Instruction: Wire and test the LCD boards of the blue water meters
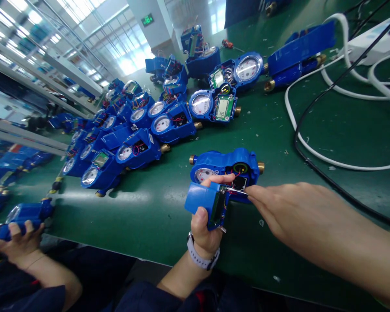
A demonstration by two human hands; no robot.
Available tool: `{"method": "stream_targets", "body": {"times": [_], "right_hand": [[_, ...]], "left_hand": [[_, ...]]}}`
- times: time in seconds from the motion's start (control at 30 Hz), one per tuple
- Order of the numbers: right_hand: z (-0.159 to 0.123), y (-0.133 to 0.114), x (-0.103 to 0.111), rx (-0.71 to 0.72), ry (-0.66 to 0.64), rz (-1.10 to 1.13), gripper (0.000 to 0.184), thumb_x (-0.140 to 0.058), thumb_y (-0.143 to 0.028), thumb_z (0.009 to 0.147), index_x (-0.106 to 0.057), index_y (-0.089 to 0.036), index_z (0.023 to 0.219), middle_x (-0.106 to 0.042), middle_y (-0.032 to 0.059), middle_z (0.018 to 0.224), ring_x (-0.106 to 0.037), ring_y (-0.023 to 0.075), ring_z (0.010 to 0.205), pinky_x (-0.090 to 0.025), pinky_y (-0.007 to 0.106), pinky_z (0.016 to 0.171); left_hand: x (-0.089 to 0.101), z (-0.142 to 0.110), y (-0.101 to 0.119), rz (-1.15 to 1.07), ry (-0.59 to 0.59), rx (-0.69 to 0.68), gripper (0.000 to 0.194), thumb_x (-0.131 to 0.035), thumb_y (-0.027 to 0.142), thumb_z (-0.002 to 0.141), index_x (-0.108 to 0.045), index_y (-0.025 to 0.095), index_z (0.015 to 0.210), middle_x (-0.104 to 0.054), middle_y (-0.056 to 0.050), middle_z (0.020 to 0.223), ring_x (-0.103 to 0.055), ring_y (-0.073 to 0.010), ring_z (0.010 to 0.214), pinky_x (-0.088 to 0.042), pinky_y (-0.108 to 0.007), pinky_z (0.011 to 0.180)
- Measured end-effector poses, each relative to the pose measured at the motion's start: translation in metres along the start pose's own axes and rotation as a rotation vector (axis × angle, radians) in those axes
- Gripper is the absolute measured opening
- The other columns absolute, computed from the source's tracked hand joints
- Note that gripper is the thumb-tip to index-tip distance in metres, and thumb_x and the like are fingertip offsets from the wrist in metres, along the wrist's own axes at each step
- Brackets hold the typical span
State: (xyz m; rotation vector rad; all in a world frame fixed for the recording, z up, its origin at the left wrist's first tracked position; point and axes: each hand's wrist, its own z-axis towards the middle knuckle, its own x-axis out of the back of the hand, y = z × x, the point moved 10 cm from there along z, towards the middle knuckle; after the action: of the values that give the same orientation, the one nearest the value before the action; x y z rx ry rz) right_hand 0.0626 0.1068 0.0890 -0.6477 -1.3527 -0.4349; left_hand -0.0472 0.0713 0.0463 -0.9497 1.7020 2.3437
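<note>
My left hand [206, 225] is closed around a blue plastic meter cover [199, 200], with a circuit board and wires showing on its right side. Pinched in my right hand [279, 208] is a thin silvery pointed tool [237, 191], seemingly tweezers; its tip meets the upper edge of the board. Directly behind lies a blue water meter [227, 160] on the green table, its compartment uncovered, with red wires and a round black part inside. The left index finger reaches over this meter's dial, partly hiding it.
Many blue water meters [162, 123] crowd the table's left and back, several with displays or wires exposed. White and black cables [299, 134] loop at the right by a white box [377, 41]. A screwdriver [227, 43] lies at the back. At left, a co-worker's hand [17, 245] holds another meter.
</note>
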Motion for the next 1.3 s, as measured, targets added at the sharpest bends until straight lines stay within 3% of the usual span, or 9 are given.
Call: {"method": "stream_targets", "body": {"times": [0.33, 0.43, 0.6, 0.77, 0.87, 0.93, 1.03, 1.17, 1.3], "right_hand": [[0.003, 0.004, -0.025, -0.002, -0.077, 0.24, 0.024, -0.041, -0.022, 0.095, -0.064, -0.024, 0.088, -0.066, 0.0021, 0.067, -0.063, 0.0221, 0.056, -0.027, 0.031, 0.05], [0.004, 0.004, -0.024, -0.003, -0.041, 0.371, 0.025, -0.041, -0.022, 0.097, -0.066, -0.022, 0.09, -0.068, 0.0023, 0.072, -0.064, 0.0179, 0.061, -0.033, 0.028, 0.054], [-0.003, -0.005, -0.025, 0.094, -0.124, 0.565, 0.024, -0.043, -0.022, 0.096, -0.066, -0.022, 0.088, -0.066, 0.0007, 0.069, -0.063, 0.0153, 0.062, -0.04, 0.025, 0.057], [-0.009, 0.008, -0.019, 0.005, -0.079, 0.635, 0.023, -0.039, -0.02, 0.095, -0.058, -0.021, 0.108, -0.069, 0.0024, 0.081, -0.065, 0.0169, 0.066, -0.042, 0.027, 0.057], [-0.009, 0.014, -0.013, -0.047, -0.022, 0.761, 0.022, -0.04, -0.024, 0.095, -0.058, -0.022, 0.108, -0.068, 0.0034, 0.086, -0.065, 0.0167, 0.069, -0.044, 0.027, 0.058], [-0.009, 0.023, -0.013, -0.16, 0.001, 0.98, 0.02, -0.043, -0.03, 0.097, -0.056, -0.022, 0.108, -0.064, 0.0016, 0.077, -0.063, 0.0144, 0.062, -0.044, 0.025, 0.055], [-0.019, 0.03, -0.031, -0.405, -0.031, 1.517, 0.02, -0.049, -0.04, 0.096, -0.053, -0.023, 0.105, -0.055, -0.0036, 0.063, -0.054, 0.0101, 0.046, -0.043, 0.021, 0.047], [-0.046, 0.006, -0.064, -0.663, -0.183, 2.108, 0.021, -0.056, -0.043, 0.091, -0.053, -0.023, 0.088, -0.048, -0.0047, 0.061, -0.043, 0.0075, 0.04, -0.039, 0.018, 0.038], [-0.081, -0.026, -0.089, -0.738, -0.204, 2.357, 0.025, -0.058, -0.046, 0.088, -0.054, -0.022, 0.084, -0.043, -0.0041, 0.062, -0.04, 0.007, 0.043, -0.041, 0.02, 0.042]], "left_hand": [[0.005, 0.002, -0.008, -0.085, 0.066, 0.102, 0.047, -0.04, 0.052, 0.086, -0.066, 0.016, 0.101, -0.069, -0.011, 0.1, -0.061, -0.0318, 0.11, -0.046, -0.047, 0.1], [0.005, 0.004, -0.011, -0.143, 0.081, 0.158, 0.049, -0.038, 0.052, 0.086, -0.068, 0.016, 0.1, -0.07, -0.011, 0.099, -0.063, -0.0311, 0.106, -0.045, -0.048, 0.101], [0.007, 0.005, -0.019, -0.23, 0.114, 0.265, 0.05, -0.036, 0.052, 0.086, -0.07, 0.017, 0.099, -0.071, -0.009, 0.1, -0.066, -0.0287, 0.102, -0.044, -0.048, 0.104], [0.012, 0.005, -0.025, -0.287, 0.157, 0.334, 0.052, -0.038, 0.053, 0.085, -0.072, 0.016, 0.099, -0.073, -0.009, 0.1, -0.067, -0.025, 0.101, -0.047, -0.04, 0.101], [0.014, 0.004, -0.027, -0.302, 0.175, 0.359, 0.052, -0.038, 0.053, 0.085, -0.072, 0.015, 0.099, -0.073, -0.01, 0.101, -0.067, -0.0251, 0.101, -0.047, -0.039, 0.101], [0.014, 0.004, -0.027, -0.307, 0.184, 0.364, 0.053, -0.037, 0.054, 0.086, -0.072, 0.015, 0.098, -0.073, -0.01, 0.1, -0.067, -0.0255, 0.101, -0.047, -0.039, 0.101], [0.014, 0.004, -0.027, -0.312, 0.189, 0.368, 0.055, -0.036, 0.054, 0.087, -0.072, 0.014, 0.099, -0.073, -0.011, 0.1, -0.067, -0.0258, 0.102, -0.046, -0.04, 0.103], [0.015, 0.003, -0.027, -0.295, 0.185, 0.371, 0.055, -0.035, 0.055, 0.087, -0.071, 0.016, 0.099, -0.072, -0.01, 0.101, -0.066, -0.0266, 0.105, -0.043, -0.043, 0.106], [0.015, 0.004, -0.026, -0.28, 0.17, 0.355, 0.056, -0.033, 0.056, 0.088, -0.071, 0.016, 0.099, -0.073, -0.01, 0.101, -0.065, -0.0268, 0.107, -0.042, -0.045, 0.107]]}}
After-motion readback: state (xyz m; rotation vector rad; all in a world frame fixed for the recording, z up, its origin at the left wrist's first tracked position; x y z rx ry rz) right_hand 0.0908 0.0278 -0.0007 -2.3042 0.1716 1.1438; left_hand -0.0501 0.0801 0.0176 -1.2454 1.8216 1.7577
